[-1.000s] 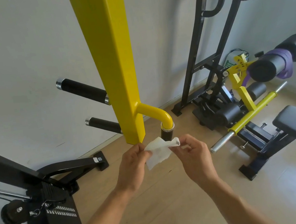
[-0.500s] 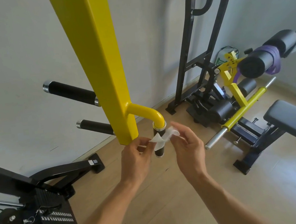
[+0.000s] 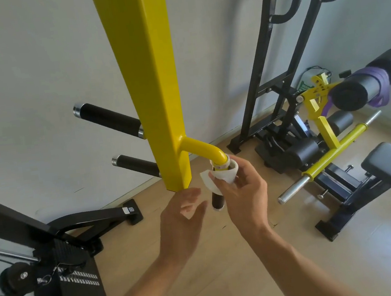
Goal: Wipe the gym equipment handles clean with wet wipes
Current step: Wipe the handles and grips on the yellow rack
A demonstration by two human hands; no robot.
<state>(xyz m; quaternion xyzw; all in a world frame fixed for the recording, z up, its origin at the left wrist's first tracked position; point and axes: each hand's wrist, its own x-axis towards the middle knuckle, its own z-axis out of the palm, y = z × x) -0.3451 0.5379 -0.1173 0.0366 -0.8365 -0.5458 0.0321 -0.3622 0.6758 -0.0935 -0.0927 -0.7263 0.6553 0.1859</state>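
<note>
Below the glossy yellow square post (image 3: pixel 153 83), a curved yellow tube turns down into a black cylindrical handle (image 3: pixel 217 200). Around its top the right hand (image 3: pixel 242 189) curls its fingers, pressing a thin, crumpled white wet wipe (image 3: pixel 223 175) against the grip. Just beside it, the left hand (image 3: pixel 181 220) hovers with relaxed, spread fingers, holding nothing.

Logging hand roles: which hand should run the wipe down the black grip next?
Right. The right hand already grips the wet wipe wrapped around the top of the handle, under the yellow bend. The left hand is open beside it, holding nothing.
</note>
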